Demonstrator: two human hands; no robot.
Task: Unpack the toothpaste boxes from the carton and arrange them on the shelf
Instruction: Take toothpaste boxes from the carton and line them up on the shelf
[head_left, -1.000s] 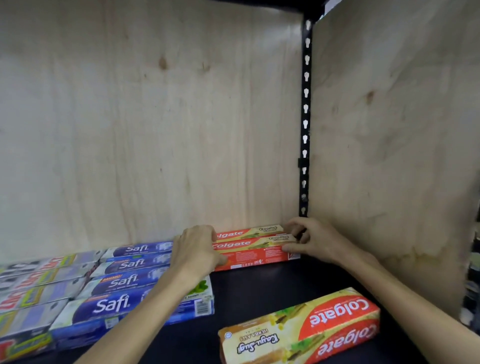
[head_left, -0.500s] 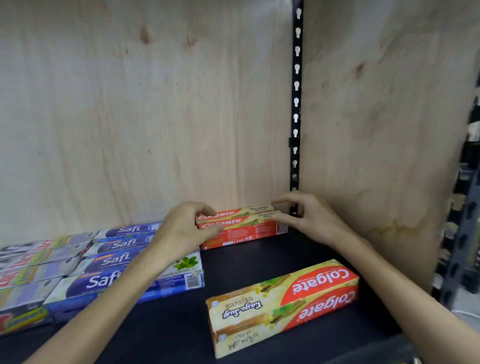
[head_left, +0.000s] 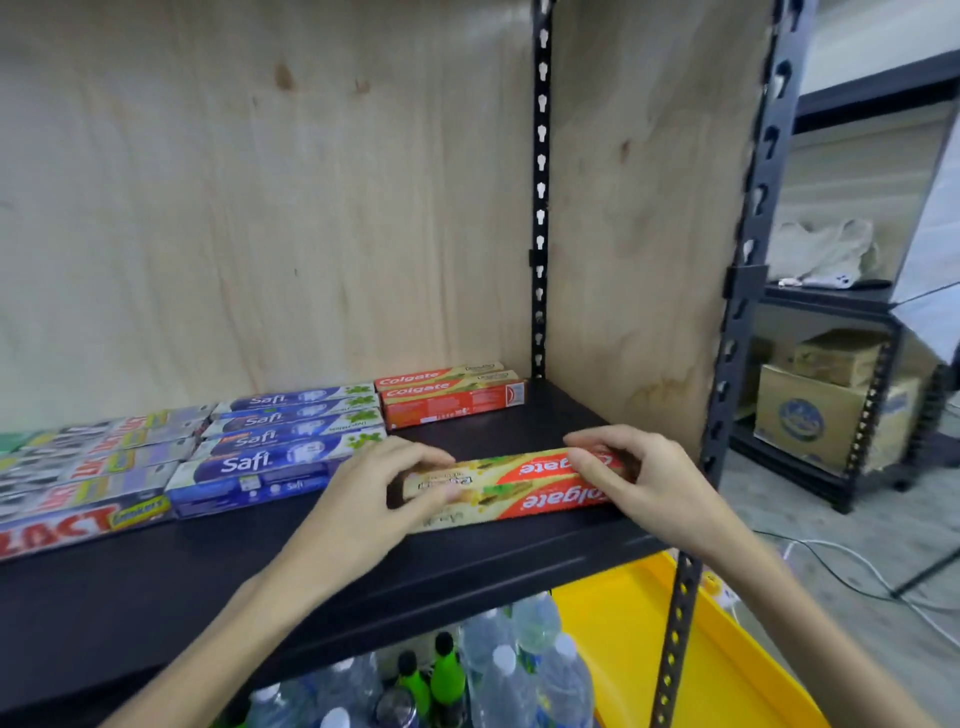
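Note:
Two red and yellow Colgate boxes lie side by side near the front of the black shelf. My left hand grips their left end and my right hand grips their right end. Two more Colgate boxes lie at the back of the shelf against the wooden wall. Left of them lie several blue Safi boxes. Further left lie several red and silver toothpaste boxes. The carton is out of view.
A black slotted upright stands in the back corner and another at the front right. Below the shelf are plastic bottles and a yellow tray. Cardboard boxes sit on a rack at the right.
Both hands have left the back Colgate boxes and come forward onto the front Colgate pair. The view has pulled back and turned right, so the lower shelf and the right rack now show.

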